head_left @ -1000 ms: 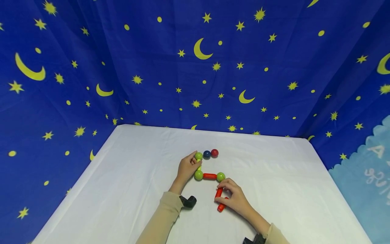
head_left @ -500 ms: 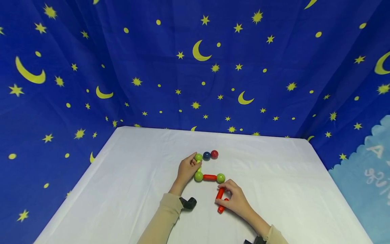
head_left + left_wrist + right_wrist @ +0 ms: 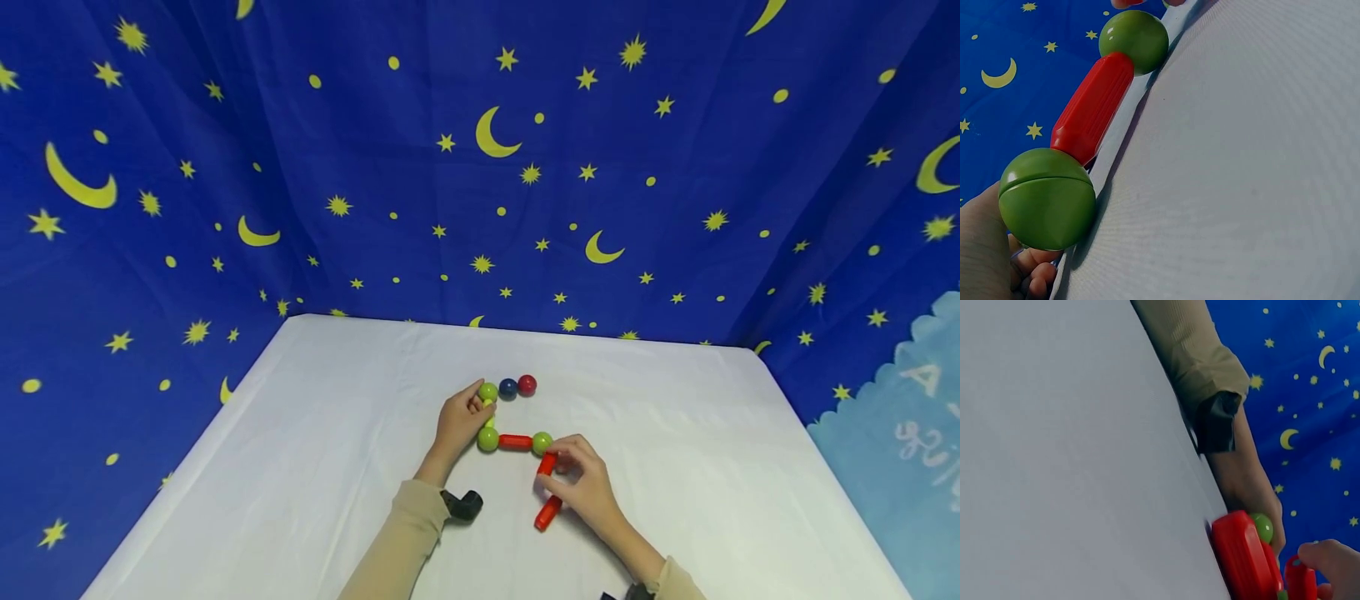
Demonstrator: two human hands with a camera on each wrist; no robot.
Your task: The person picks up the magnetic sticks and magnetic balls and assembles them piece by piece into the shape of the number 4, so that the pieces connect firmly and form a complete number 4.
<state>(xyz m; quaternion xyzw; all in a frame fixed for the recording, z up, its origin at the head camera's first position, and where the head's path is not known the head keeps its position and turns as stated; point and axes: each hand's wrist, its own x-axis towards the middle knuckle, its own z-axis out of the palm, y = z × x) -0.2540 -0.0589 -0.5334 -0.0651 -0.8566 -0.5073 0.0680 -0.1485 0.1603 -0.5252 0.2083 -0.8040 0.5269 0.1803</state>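
Note:
My left hand (image 3: 460, 427) grips the yellow-green rod (image 3: 489, 414) at its side, fingertips by the far green ball (image 3: 488, 392). That rod runs down to a near green ball (image 3: 488, 439), where a red rod (image 3: 515, 442) leads right to another green ball (image 3: 542, 442). Thumb and fingers of my right hand (image 3: 588, 485) pinch a second red rod (image 3: 547, 468), its far end right by the right-hand green ball. In the right wrist view, the pinched red rod (image 3: 1300, 580) is tilted up beside a thumb. A loose red rod (image 3: 548, 513) lies on the cloth below my right hand.
A blue ball (image 3: 507, 387) and a red ball (image 3: 527, 385) sit side by side, right of the far green ball. White cloth (image 3: 360, 392) covers the table. Blue star-patterned curtains (image 3: 405, 175) stand behind and along the sides.
My right hand has shifted slightly right and farther out with the pinched red rod, bringing it nearer the green ball and off the loose red rod. My left hand keeps its grip.

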